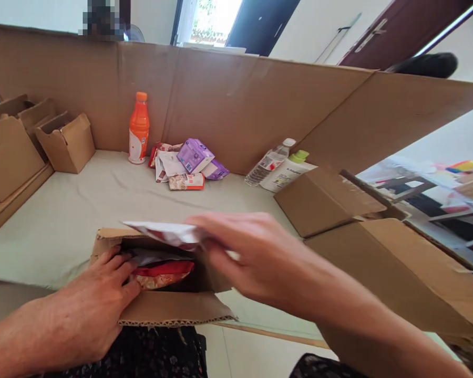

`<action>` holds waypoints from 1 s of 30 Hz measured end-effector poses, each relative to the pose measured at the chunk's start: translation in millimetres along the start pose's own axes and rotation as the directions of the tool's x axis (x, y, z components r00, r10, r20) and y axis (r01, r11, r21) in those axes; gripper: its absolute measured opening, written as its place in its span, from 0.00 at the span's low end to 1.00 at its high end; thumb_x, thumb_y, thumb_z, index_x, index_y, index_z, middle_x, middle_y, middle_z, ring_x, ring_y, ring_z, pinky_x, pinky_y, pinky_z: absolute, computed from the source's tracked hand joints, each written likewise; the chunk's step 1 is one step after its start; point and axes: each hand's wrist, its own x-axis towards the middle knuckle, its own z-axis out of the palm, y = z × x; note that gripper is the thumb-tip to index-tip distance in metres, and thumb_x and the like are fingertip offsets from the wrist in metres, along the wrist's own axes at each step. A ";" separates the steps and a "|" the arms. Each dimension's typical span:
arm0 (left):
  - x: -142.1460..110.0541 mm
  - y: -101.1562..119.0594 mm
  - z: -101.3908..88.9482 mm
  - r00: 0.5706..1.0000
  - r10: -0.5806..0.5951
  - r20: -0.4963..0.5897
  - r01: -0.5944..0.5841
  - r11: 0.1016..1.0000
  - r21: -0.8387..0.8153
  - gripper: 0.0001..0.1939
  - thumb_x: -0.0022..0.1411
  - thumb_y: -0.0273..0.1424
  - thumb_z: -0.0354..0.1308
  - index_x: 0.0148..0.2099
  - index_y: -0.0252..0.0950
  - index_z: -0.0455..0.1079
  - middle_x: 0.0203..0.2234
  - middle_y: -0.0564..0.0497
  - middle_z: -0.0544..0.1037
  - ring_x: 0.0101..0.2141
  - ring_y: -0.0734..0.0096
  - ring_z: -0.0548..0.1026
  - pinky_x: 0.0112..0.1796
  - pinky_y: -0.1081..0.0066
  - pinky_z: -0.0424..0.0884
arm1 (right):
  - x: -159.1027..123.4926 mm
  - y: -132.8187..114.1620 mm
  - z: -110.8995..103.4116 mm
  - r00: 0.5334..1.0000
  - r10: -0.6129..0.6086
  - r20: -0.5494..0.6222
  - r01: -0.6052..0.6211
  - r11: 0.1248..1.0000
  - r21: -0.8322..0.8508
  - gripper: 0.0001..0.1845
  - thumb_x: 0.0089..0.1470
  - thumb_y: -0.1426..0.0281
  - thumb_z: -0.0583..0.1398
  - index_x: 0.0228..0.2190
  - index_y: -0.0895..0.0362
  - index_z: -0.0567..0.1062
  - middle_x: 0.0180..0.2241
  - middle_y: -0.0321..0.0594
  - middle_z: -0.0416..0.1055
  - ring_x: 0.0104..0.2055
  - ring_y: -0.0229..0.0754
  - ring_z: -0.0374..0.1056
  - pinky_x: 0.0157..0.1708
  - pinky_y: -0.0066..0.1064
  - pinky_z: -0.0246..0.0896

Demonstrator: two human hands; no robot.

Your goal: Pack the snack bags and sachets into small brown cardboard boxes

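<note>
An open cardboard box (177,307) sits at the table's near edge in front of me. Inside it lie a red food packet (165,275) and a silvery packet (153,256) behind that. My left hand (98,299) is closed over the box's left side, its fingers bent inside against the packets; its fingertips are partly hidden. Above the box's right part, my right hand (244,252) pinches a flat white packet (165,233), blurred by motion. The white packet is tilted across the opening, its far end over the back wall.
Farther back stand an orange bottle (139,128), a pile with a purple tissue pack (195,155) and flat packets, a clear bottle (266,165) and a white pouch (284,173). Cardboard boxes flank both sides (67,142). A tall cardboard wall (213,100) closes the back.
</note>
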 end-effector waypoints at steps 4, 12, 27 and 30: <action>-0.2 1.0 -4.7 0.994 -0.030 0.102 0.035 0.999 -0.041 0.32 0.51 0.24 0.54 0.60 0.38 0.71 0.60 0.39 0.73 0.61 0.45 0.69 0.63 0.43 0.63 | -16.7 -0.8 -14.6 0.993 -0.084 -0.081 0.100 0.969 0.226 0.14 0.60 0.80 0.51 0.38 0.55 0.73 0.30 0.36 0.77 0.29 0.36 0.71 0.31 0.26 0.62; -1.3 4.1 0.5 0.998 -0.047 0.028 0.049 0.996 -0.076 0.26 0.47 0.24 0.57 0.51 0.36 0.75 0.56 0.39 0.76 0.64 0.38 0.64 0.65 0.34 0.54 | -31.9 -5.7 -18.5 0.962 -0.039 -0.271 0.124 0.944 0.306 0.19 0.57 0.82 0.54 0.44 0.49 0.72 0.35 0.33 0.79 0.30 0.36 0.73 0.29 0.25 0.66; -2.5 2.8 4.2 0.998 0.011 -0.060 -0.010 1.000 0.008 0.15 0.53 0.33 0.64 0.43 0.34 0.76 0.41 0.42 0.78 0.50 0.49 0.75 0.68 0.38 0.43 | 55.5 -14.5 75.6 0.786 0.032 0.617 0.108 0.976 -0.188 0.14 0.65 0.71 0.59 0.49 0.65 0.74 0.42 0.53 0.80 0.41 0.52 0.79 0.36 0.34 0.66; -2.4 1.8 3.4 0.999 0.016 -0.038 -0.016 1.000 0.007 0.17 0.53 0.32 0.65 0.46 0.33 0.76 0.46 0.39 0.79 0.53 0.46 0.75 0.68 0.38 0.47 | 65.9 -14.4 87.3 0.732 -0.078 0.677 0.209 0.971 -0.114 0.19 0.62 0.65 0.63 0.49 0.67 0.75 0.42 0.58 0.80 0.42 0.55 0.79 0.38 0.37 0.70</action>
